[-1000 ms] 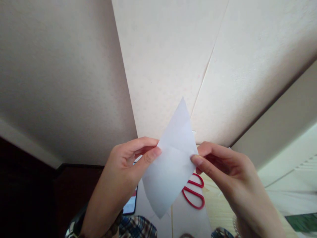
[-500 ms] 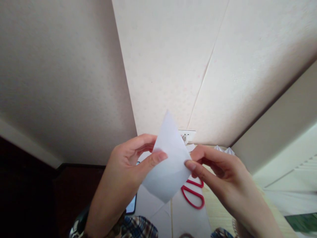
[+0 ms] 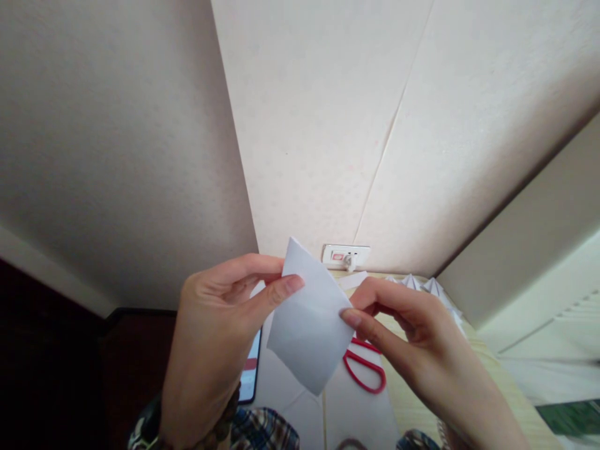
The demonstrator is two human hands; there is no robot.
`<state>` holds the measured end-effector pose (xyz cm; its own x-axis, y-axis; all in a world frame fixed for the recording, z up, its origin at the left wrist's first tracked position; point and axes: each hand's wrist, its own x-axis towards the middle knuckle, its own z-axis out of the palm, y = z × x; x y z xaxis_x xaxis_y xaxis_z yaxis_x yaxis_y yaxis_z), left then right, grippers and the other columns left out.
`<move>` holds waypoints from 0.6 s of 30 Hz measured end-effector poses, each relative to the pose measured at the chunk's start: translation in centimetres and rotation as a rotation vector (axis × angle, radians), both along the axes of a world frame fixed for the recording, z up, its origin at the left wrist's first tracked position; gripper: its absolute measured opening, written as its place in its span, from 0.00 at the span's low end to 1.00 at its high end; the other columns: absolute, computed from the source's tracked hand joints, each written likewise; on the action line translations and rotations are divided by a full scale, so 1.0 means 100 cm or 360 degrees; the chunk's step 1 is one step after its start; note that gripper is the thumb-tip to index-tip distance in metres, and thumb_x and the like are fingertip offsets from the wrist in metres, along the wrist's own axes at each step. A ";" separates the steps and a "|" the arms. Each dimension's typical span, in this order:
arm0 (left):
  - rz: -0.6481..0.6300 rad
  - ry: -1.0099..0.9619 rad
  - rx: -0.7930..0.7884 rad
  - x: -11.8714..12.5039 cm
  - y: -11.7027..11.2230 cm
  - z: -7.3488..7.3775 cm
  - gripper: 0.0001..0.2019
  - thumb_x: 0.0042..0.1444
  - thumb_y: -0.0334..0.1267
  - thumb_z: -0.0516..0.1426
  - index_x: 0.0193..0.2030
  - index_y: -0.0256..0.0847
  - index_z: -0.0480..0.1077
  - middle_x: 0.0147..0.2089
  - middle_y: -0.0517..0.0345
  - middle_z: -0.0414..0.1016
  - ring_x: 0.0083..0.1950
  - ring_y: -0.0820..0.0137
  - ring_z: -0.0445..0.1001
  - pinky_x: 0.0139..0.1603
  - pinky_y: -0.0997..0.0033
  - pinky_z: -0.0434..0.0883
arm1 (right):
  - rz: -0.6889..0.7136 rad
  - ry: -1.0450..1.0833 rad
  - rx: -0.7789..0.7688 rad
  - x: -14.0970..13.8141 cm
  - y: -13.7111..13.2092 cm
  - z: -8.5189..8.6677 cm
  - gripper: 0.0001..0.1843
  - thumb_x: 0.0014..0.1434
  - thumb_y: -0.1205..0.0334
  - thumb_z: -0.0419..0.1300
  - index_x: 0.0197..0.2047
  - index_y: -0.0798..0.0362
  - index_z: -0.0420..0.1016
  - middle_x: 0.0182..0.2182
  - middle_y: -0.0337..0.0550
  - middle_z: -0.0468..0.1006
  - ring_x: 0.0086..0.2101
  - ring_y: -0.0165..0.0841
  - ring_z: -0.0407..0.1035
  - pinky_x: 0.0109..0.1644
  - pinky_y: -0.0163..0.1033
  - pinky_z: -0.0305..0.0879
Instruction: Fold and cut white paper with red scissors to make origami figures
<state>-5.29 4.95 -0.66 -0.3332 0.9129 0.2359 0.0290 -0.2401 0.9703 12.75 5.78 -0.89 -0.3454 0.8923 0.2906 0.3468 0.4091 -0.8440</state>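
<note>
I hold a folded white paper (image 3: 307, 325) up in front of me, tilted like a diamond. My left hand (image 3: 220, 325) pinches its upper left edge between thumb and fingers. My right hand (image 3: 412, 340) pinches its right corner the same way. Under the paper, red-handled scissors (image 3: 365, 369) lie on white sheets (image 3: 347, 406) spread over the wooden desk (image 3: 417, 400).
A phone (image 3: 250, 372) lies at the desk's left edge, partly behind my left hand. Folded white paper pieces (image 3: 422, 286) stand at the back of the desk by the wall. A wall socket (image 3: 344, 255) sits just above the desk. Cream walls meet in a corner ahead.
The paper has come down and shifted left, and its visible shape has shortened from a tall diamond. Both hands moved slightly left and lower with it, which uncovered the socket.
</note>
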 end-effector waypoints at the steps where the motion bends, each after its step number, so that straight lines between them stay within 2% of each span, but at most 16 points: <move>1: -0.0030 -0.0013 0.0015 -0.001 0.001 -0.001 0.04 0.43 0.35 0.67 0.23 0.46 0.77 0.23 0.67 0.79 0.24 0.76 0.74 0.23 0.83 0.69 | 0.0006 -0.0005 0.0003 0.000 0.000 0.000 0.13 0.60 0.62 0.59 0.24 0.52 0.70 0.21 0.35 0.72 0.25 0.28 0.66 0.28 0.33 0.58; 6: -0.0075 -0.0077 0.0078 0.000 0.004 -0.002 0.06 0.47 0.35 0.66 0.22 0.45 0.75 0.21 0.68 0.75 0.22 0.79 0.70 0.20 0.84 0.66 | 0.0037 -0.0027 0.0002 -0.002 -0.001 0.000 0.13 0.60 0.62 0.59 0.24 0.52 0.70 0.21 0.34 0.71 0.25 0.27 0.65 0.27 0.32 0.58; 11: 0.0017 -0.0101 0.0199 0.005 0.003 -0.002 0.07 0.45 0.30 0.66 0.26 0.48 0.77 0.28 0.68 0.79 0.31 0.74 0.76 0.33 0.81 0.73 | 0.0027 -0.0081 0.0030 -0.003 -0.001 0.000 0.13 0.60 0.63 0.60 0.24 0.52 0.70 0.21 0.34 0.71 0.24 0.27 0.65 0.28 0.32 0.58; 14: 0.0045 -0.0136 0.0241 0.004 0.003 -0.003 0.04 0.48 0.34 0.65 0.25 0.46 0.76 0.24 0.67 0.76 0.26 0.76 0.72 0.26 0.81 0.69 | 0.0061 -0.0105 0.0023 -0.004 -0.001 0.001 0.13 0.60 0.64 0.59 0.24 0.52 0.70 0.20 0.33 0.71 0.24 0.26 0.64 0.27 0.32 0.57; 16: 0.0051 -0.0142 0.0268 0.004 0.002 -0.003 0.07 0.51 0.37 0.63 0.23 0.44 0.74 0.21 0.67 0.73 0.22 0.77 0.67 0.22 0.81 0.65 | 0.0079 -0.0115 0.0032 -0.005 -0.002 0.001 0.13 0.60 0.64 0.59 0.24 0.52 0.70 0.20 0.33 0.71 0.23 0.26 0.64 0.26 0.31 0.57; 18: 0.0079 -0.0135 0.0294 0.005 0.002 -0.003 0.07 0.52 0.36 0.62 0.24 0.45 0.74 0.21 0.68 0.72 0.24 0.78 0.68 0.24 0.82 0.65 | 0.0075 -0.0125 0.0051 -0.006 -0.001 0.001 0.13 0.60 0.64 0.59 0.24 0.53 0.70 0.20 0.33 0.71 0.23 0.26 0.64 0.27 0.31 0.58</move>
